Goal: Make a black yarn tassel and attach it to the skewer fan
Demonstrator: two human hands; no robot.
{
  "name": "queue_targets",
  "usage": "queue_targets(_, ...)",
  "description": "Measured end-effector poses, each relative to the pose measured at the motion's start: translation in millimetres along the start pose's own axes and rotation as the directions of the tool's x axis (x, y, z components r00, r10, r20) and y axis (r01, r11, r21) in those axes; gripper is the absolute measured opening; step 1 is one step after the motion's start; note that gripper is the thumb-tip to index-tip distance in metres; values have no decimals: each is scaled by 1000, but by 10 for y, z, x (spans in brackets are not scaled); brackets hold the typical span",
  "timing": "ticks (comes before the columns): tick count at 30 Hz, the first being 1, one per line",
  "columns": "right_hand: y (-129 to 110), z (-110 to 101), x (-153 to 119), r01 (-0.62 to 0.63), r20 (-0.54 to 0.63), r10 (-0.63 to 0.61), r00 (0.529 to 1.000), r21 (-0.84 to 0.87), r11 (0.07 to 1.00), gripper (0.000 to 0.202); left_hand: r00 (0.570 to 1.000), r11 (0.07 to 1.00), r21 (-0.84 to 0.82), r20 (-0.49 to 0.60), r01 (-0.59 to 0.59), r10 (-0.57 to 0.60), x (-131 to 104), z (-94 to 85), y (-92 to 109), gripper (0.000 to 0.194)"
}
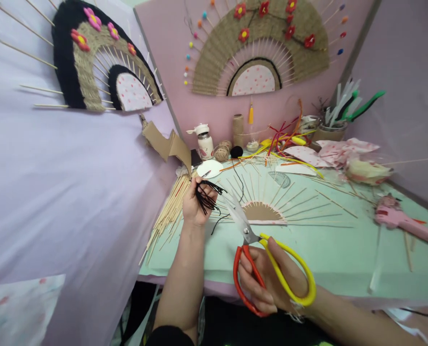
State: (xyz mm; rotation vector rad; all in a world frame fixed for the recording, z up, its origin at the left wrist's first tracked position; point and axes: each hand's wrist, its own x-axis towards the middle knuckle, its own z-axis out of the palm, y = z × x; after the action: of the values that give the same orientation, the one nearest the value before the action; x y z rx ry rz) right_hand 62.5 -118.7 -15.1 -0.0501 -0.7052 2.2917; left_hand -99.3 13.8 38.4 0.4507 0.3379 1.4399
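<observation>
My left hand (194,204) is closed on a bunch of black yarn (207,194), whose strands splay out to the right. In my right hand (268,274) is a pair of scissors (248,233) with one red and one yellow handle. Their blades are parted and point toward the yarn bunch, a little to its right. Behind the scissors, a half-round cardboard piece (262,212) lies on the table with thin sticks fanning out from it. A loose black strand curves beside it, leading up toward a small black yarn ball (236,152).
Many bamboo sticks (167,211) lie at the left. A pink glue gun (409,223) rests at the right. Along the back stand a white bottle (205,142), a twine ball (221,151) and a pot of glue sticks (331,129). Finished fans (221,57) hang on the walls.
</observation>
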Motion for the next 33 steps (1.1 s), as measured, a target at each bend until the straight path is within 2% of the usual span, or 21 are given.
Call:
queue_targets(6,22,-33,23,-41,37,37,999,117,992,73,1000,1000,-16,11,-8,8,-6,10,-19,25)
queue_targets(14,-31,-45,78,-24,80,13,997,133,991,73,1000,999,39,-26,-5,6,-31,59,-69,31)
queue_targets(27,-98,-74,112,-28,39,23,999,124,992,68,987,998,33,148,59,-64,-94,66,-127,34)
queue_targets(33,-129,-63,146,123,-70,-117,991,98,988,61,972,989,149,228,16,-50,-125,57,-162,36)
